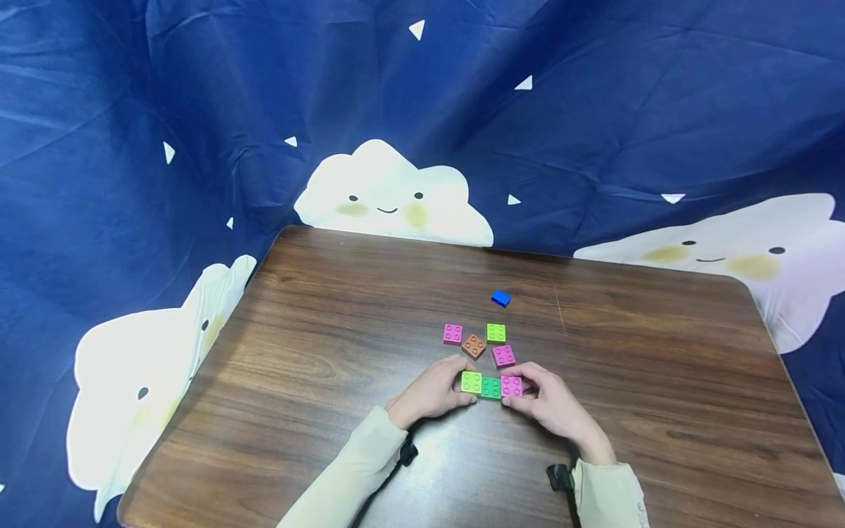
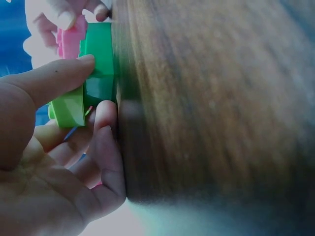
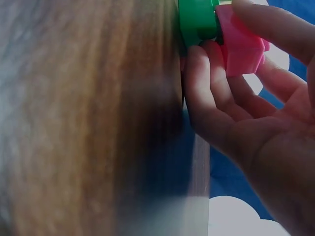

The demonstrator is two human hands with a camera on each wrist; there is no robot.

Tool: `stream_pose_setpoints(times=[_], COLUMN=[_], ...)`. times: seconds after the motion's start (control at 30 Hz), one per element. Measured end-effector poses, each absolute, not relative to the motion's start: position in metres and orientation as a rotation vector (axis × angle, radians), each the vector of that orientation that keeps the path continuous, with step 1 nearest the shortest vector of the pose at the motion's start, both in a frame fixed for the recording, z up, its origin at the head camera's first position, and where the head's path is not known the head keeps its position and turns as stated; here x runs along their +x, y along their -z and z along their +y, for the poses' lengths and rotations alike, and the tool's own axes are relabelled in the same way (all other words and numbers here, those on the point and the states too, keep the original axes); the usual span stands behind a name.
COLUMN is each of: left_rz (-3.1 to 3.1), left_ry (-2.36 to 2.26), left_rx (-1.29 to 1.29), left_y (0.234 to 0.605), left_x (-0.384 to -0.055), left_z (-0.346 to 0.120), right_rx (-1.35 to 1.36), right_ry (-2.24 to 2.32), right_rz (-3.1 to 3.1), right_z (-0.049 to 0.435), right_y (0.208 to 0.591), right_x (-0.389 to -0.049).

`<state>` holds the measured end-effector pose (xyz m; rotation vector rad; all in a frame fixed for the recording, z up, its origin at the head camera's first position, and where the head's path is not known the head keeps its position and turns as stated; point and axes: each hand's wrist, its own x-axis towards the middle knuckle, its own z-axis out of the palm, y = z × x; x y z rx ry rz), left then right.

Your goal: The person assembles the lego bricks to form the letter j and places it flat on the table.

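Observation:
A green toy brick (image 1: 491, 388) sits low on the table between a lime brick (image 1: 472, 382) and a pink brick (image 1: 511, 386), which are raised at its two ends. My left hand (image 1: 434, 389) pinches the lime brick between thumb and fingers; in the left wrist view that thumb also reaches the side of the green brick (image 2: 101, 59). On the other end, my right hand (image 1: 551, 400) grips the pink brick (image 3: 240, 42), thumb on the near side. Whether both upper bricks are pressed fully onto the green one I cannot tell.
Just beyond the hands lie a brown brick (image 1: 474, 346), a second pink brick (image 1: 504, 356), a third pink brick (image 1: 452, 334) and another lime brick (image 1: 496, 333). Farther back is a blue brick (image 1: 501, 298). A blue cloud-patterned curtain (image 1: 528, 147) hangs behind the wooden table (image 1: 317, 352).

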<state>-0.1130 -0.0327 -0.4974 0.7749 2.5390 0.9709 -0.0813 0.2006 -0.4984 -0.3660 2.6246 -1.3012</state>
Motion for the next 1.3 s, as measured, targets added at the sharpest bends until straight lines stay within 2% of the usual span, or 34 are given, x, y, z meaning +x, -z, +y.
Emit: stream_pose_setpoints(times=[0.67,1.3], left_rz=[2.551,2.546], left_ry=[-0.958,-0.955], left_rx=[0.773,0.772], left_y=[0.4995,0.5009], left_x=[-0.1138,-0.1145], left_z=[-0.0320,-0.0313], right_rx=[-0.380,-0.285], right_ry=[1.258,1.271], right_rz=[2.648,2.511], right_z=[0.2019,0.2052], right_y=[0.4990,0.4966], right_x=[-0.0845,-0.0899])
